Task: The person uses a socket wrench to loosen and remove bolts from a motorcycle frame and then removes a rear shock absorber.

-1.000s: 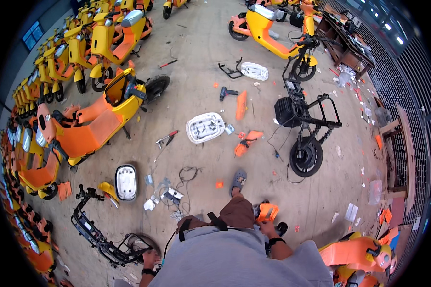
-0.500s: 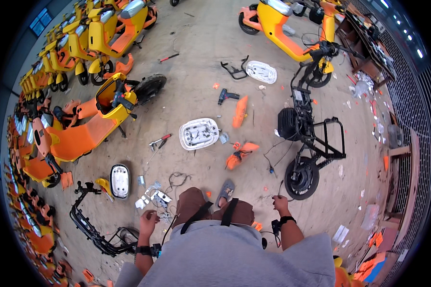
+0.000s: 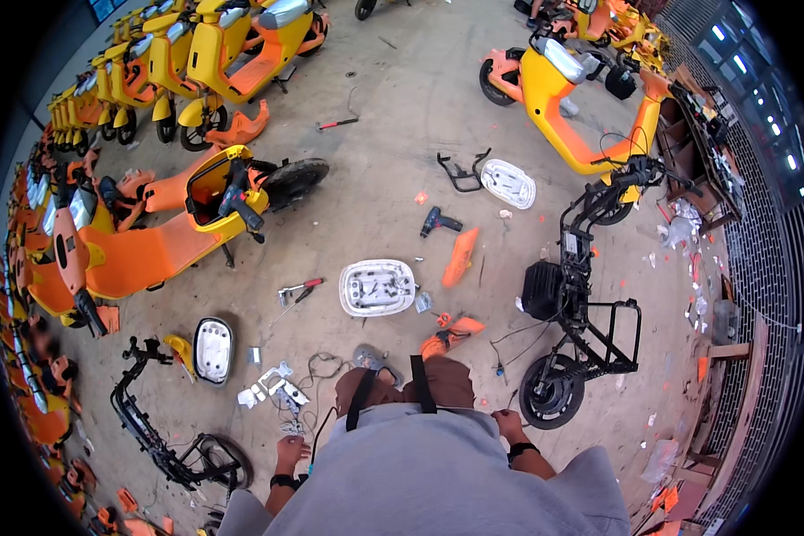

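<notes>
Looking down in the head view, you have your left hand (image 3: 289, 450) low beside your shirt, just below a cluster of small silvery parts (image 3: 292, 428) on the floor; its fingers are too small to read, so you cannot tell whether they are spread, pressed together or pinching something; your right hand (image 3: 510, 425) is low at your other side, near the rear wheel (image 3: 552, 391) of a bare black frame (image 3: 574, 268); fingers seem loosely bent, their tips unclear, grip impossible to tell; dark bands on both wrists.

The bare frame stands to your right, a black box (image 3: 541, 290) on its near side; a second black frame (image 3: 138, 426) lies to your left, well out from the left hand; above the silvery parts, white pieces (image 3: 272, 386) lie scattered, a dark cable (image 3: 325, 357) looped just beside them.

Farther ahead, a white tray (image 3: 377, 312) holds small dark parts; a red-handled tool (image 3: 300, 288) lies to its left; a cordless drill (image 3: 439, 221) and an orange panel (image 3: 461, 256) lie up and right of it; a yellow-and-orange scooter (image 3: 143, 263) is at left, its rear pointing toward the middle.
</notes>
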Available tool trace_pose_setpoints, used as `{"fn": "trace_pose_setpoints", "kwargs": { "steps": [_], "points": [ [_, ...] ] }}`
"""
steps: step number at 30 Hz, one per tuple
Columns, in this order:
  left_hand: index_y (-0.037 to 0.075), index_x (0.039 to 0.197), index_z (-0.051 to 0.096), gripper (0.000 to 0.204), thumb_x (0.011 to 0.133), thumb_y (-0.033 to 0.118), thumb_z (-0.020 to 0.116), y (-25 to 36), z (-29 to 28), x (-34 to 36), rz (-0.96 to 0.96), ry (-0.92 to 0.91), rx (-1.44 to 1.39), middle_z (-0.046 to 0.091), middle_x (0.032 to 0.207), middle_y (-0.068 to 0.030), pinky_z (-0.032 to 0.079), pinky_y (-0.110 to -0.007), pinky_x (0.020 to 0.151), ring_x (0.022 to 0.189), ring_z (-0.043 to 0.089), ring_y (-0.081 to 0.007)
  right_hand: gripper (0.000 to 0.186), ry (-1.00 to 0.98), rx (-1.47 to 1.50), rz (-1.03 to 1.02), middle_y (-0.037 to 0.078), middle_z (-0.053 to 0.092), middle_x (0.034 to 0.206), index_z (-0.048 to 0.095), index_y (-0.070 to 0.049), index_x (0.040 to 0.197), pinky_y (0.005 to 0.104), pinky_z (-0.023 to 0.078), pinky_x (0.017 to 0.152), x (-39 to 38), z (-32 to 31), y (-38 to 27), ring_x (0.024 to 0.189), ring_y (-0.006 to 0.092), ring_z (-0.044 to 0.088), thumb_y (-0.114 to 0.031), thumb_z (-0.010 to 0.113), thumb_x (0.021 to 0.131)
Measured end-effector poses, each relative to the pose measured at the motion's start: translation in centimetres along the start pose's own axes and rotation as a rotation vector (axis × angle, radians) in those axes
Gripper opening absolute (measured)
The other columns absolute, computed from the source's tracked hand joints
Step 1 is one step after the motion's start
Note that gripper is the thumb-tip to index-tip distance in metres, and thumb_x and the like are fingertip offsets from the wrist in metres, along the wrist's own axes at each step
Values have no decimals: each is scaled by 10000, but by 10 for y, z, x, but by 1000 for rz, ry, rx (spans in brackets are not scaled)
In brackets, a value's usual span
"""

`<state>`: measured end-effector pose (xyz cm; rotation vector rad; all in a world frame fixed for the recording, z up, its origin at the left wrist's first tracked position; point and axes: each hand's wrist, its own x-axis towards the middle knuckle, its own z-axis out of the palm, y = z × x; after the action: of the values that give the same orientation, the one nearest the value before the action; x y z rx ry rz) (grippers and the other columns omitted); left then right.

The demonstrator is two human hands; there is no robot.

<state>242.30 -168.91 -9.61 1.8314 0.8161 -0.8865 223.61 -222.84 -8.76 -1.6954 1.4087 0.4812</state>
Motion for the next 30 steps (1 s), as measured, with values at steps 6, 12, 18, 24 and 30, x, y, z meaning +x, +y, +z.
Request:
{"fn": "trace_pose_setpoints", "kwargs": {
  "steps": [6,12,18,24,30],
  "points": [
    [-34,956,575,209,861,152,585,4,-10,37,-111,-22,-133,667,729,-162,541,-344,473,574,672,-248,370,95,-105,-213,152,702,751,713,18,915,353,528,690,32,-10,-48,702,252,689,-316,655,766],
    [-23,957,576,214,873,174,562,42,16,59,-19,7,-256,668,744,-150,537,-320,481,565,664,-236,363,106,-177,-250,189,701,824,722,-10,909,379,529,729,83,-31,-111,789,300,693,-332,642,760],
    [-27,984,560,214,875,155,531,40,64,42,-73,194,-495,659,772,-167,555,-343,493,593,664,-244,356,28,-483,-370,198,690,827,722,-24,881,413,530,769,160,-60,-201,795,349,673,-346,603,787],
    [-22,1020,537,216,860,121,560,17,131,-32,-432,128,-331,662,787,-173,563,-375,519,599,664,-272,310,-93,-538,-709,152,671,672,702,-14,895,386,534,664,295,-63,-320,634,276,679,-286,573,822],
    [-54,994,571,221,893,141,590,46,212,-72,-475,144,-334,672,779,-202,557,-358,529,636,679,-241,351,-306,-746,-580,189,686,898,682,-34,966,439,525,763,423,12,-408,842,357,665,-334,557,833]
  ]
}}
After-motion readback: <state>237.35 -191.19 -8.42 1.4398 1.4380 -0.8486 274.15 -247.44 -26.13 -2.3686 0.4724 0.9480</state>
